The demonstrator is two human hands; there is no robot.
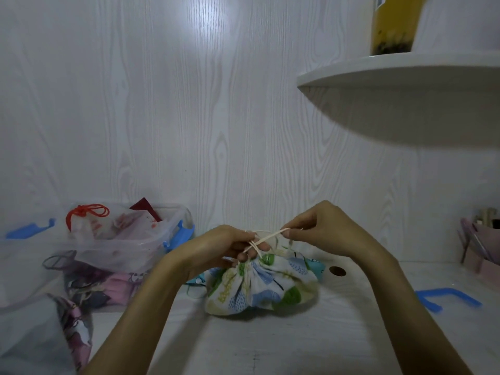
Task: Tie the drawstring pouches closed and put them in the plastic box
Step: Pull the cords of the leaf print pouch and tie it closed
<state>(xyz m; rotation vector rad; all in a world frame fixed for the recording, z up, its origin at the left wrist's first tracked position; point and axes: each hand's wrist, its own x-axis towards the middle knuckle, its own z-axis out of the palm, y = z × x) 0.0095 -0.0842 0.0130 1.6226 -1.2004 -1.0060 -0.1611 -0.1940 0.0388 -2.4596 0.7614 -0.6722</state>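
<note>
Over the middle of the table [270,345], both of your hands work on one cord. Your right hand [319,228] has a tight grip: thumb and first finger pinch the pale drawstring [270,236] near its end, and the other fingers curl in beside them. Your left hand [219,249] is curled too, and its fingers hold the cord where two strands cross, right above the bunched neck of the flowery pouch [261,286]. The cord runs tight and slanted between your two hands. Your right hand sits a little higher than your left. Both arms reach in from the bottom, with the wrists bent toward each other.

The flowery pouch sits on the table just under your hands, with its top gathered shut. To your left stands the plastic box [173,226] with blue clips. It holds a see-through pouch with a red cord [86,212], and more pouches lie under it. A blue lid [447,297] lies on the table to your right. A yellow drink [392,25] stands on the shelf [392,74] above.
</note>
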